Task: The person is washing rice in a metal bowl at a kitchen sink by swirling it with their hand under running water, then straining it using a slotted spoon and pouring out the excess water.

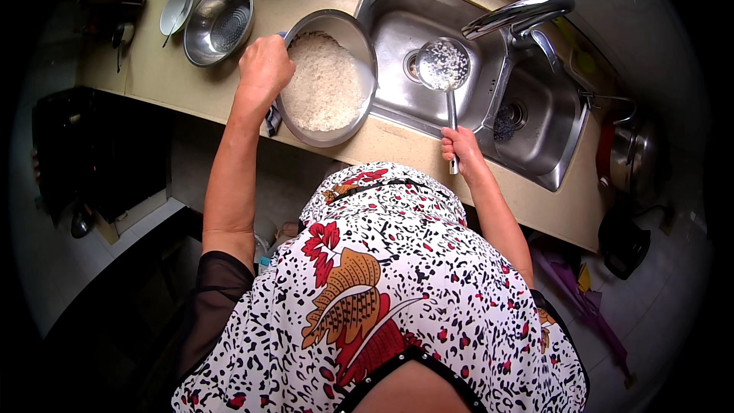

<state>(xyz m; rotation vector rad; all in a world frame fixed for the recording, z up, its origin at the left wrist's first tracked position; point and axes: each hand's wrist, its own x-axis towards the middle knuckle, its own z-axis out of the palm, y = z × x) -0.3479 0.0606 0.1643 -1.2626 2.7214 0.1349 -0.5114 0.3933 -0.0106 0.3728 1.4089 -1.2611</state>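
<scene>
My left hand [266, 66] is closed at the left rim of a deep metal bowl [367, 69], which is tilted at the counter's front edge, beside the sink. Pale, wet-looking rice [324, 83] fills much of it. Part of a dark cloth [273, 119] shows by the bowl's left side. In my right hand [463, 149] is the metal handle of a round skimmer [452, 106]. Its head is above the larger sink basin [395, 17], partly over the drain, with white rice grains scattered in it.
A chrome faucet [516, 14] arches over the basins. The smaller basin [553, 120] holds a dark scourer [504, 123]. Left of the rice stand a metal colander [221, 23] and a white bowl [176, 10] with a utensil. A lidded pot [628, 152] is at the far right.
</scene>
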